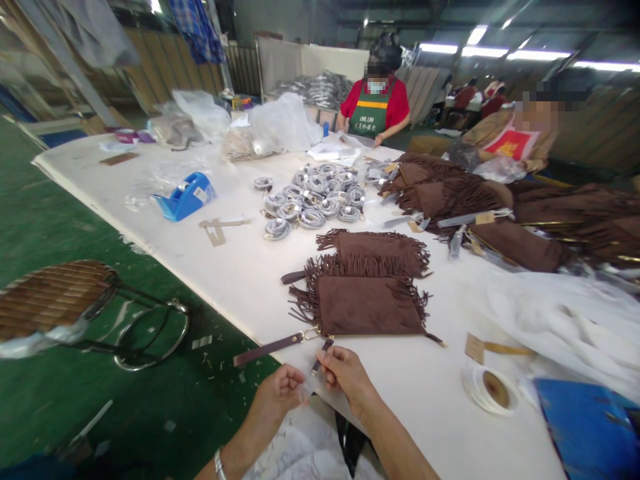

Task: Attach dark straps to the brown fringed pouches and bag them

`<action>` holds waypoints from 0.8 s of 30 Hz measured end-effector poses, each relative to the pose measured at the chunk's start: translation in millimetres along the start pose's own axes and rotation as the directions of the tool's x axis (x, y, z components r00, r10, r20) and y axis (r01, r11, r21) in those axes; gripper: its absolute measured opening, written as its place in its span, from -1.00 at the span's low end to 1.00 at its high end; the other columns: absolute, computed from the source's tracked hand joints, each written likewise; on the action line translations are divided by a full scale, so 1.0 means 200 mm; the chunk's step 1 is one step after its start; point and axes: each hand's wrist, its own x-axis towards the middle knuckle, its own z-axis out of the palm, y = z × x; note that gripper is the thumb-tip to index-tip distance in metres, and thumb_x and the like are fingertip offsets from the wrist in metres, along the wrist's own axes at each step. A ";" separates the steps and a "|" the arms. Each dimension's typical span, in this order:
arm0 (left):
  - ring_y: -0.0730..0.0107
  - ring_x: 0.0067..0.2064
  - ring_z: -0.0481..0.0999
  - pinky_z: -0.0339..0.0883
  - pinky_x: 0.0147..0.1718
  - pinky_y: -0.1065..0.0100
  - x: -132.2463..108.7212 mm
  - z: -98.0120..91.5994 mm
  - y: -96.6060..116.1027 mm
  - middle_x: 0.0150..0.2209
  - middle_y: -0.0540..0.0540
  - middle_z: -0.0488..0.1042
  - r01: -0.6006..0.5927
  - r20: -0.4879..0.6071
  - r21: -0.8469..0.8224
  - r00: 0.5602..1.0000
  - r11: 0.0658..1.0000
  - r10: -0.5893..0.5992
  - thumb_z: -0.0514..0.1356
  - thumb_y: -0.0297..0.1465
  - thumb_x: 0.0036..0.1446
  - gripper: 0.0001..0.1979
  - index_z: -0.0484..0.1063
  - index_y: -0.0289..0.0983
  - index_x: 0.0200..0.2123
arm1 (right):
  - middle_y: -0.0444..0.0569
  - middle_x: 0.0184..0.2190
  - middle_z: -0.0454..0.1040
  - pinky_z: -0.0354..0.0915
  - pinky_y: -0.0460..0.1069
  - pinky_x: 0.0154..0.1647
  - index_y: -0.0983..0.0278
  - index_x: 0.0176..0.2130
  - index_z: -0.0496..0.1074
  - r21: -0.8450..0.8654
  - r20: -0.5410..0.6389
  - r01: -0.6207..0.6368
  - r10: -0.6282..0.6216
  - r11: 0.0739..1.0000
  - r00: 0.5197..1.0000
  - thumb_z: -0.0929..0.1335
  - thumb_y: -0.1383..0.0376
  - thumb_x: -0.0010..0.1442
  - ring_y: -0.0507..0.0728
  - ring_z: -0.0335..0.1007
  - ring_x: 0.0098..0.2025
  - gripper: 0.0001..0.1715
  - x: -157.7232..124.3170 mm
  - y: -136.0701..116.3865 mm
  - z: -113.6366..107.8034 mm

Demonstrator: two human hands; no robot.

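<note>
My right hand (pixel 345 373) pinches a short dark brown strap (pixel 321 358) with a metal end, just over the near edge of the table. My left hand (pixel 281 395) is beside it, fingers curled, with something thin and translucent at the fingertips that I cannot make out clearly. Directly beyond them lies a brown fringed pouch (pixel 370 305), flat, with a wrist strap (pixel 270 349) clipped at its near left corner. Behind that pouch is a second fringed pouch (pixel 380 245), partly overlapped by the first one's fringe.
Coiled grey straps (pixel 320 193) lie mid-table, with a blue tape dispenser (pixel 185 197) to their left. Brown fringed bags (pixel 450 193) are heaped at right. Nearer are a white tape roll (pixel 493 390) and a blue object (pixel 585 427). Two people work across the table; a stool (pixel 55 297) stands left.
</note>
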 end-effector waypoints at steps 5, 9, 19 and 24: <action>0.33 -0.45 0.46 0.25 -0.42 0.39 0.01 0.01 -0.02 -0.49 -0.06 0.49 0.024 -0.038 -0.033 0.999 0.999 -0.025 0.44 -0.20 -0.20 -0.57 0.38 -0.31 -0.34 | -0.24 -0.73 0.22 0.05 -0.13 -0.66 0.28 -0.58 0.21 0.008 0.006 0.021 -0.021 1.000 1.000 0.45 -0.01 -0.04 -0.10 0.05 -0.71 -0.50 -0.01 -0.01 0.00; 0.30 -0.46 0.48 0.25 -0.43 0.38 0.02 0.03 -0.01 -0.51 -0.08 0.50 0.049 -0.037 -0.020 0.998 0.999 -0.049 0.45 -0.18 -0.23 -0.54 0.38 -0.33 -0.35 | -0.24 -0.74 0.22 0.05 -0.13 -0.67 0.27 -0.59 0.20 0.018 0.013 0.029 -0.029 0.999 0.999 0.45 -0.01 -0.05 -0.10 0.02 -0.70 -0.49 -0.01 -0.01 0.00; 0.27 -0.45 0.49 0.26 -0.49 0.37 -0.03 0.14 0.03 -0.48 -0.14 0.50 0.171 -0.114 -0.126 0.976 0.977 -0.185 0.45 -0.18 -0.23 -0.49 0.41 -0.37 -0.29 | -0.25 -0.68 0.25 0.03 -0.15 -0.72 0.26 -0.54 0.18 0.052 0.055 -0.002 -0.001 0.999 0.999 0.46 0.00 -0.05 -0.12 -0.06 -0.72 -0.50 0.00 0.00 -0.05; 0.29 -0.41 0.49 0.31 -0.43 0.37 -0.05 0.19 0.06 -0.43 -0.14 0.51 0.178 -0.114 -0.194 0.973 0.965 -0.202 0.45 -0.19 -0.23 -0.51 0.42 -0.36 -0.30 | -0.27 -0.72 0.23 0.01 -0.15 -0.74 0.24 -0.56 0.16 0.022 0.066 -0.028 0.027 0.999 0.997 0.45 -0.01 -0.06 -0.12 -0.06 -0.73 -0.49 -0.01 0.01 -0.06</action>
